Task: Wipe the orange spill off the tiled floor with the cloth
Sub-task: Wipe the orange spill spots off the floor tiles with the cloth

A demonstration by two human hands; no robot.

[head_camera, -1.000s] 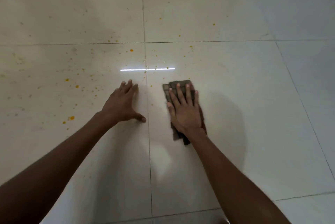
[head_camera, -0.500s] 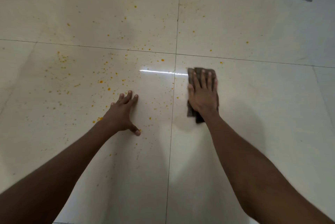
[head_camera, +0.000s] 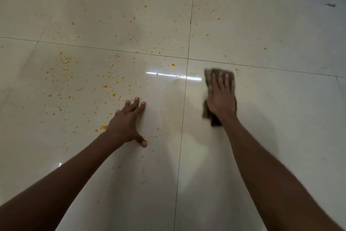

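Orange droplets of the spill [head_camera: 104, 86] speckle the cream tiled floor [head_camera: 280, 137], densest on the tiles left of the vertical grout line, with a few specks to its right. My right hand [head_camera: 221, 98] presses flat on a dark brown folded cloth [head_camera: 229, 74], right of that grout line and just below the horizontal one; the cloth's edges show beyond my fingertips and beside my wrist. My left hand [head_camera: 127, 124] rests flat on the floor with fingers spread, at the near edge of the droplets, holding nothing.
A bright strip of reflected light [head_camera: 172, 75] crosses the vertical grout line [head_camera: 184, 118]. A wet smear [head_camera: 174, 103] lies between my hands. A small dark mark [head_camera: 331, 5] sits at the far right.
My right hand has slid the cloth forward and to the right, away from my left hand. The view has shifted left, bringing more of the orange droplets into sight.
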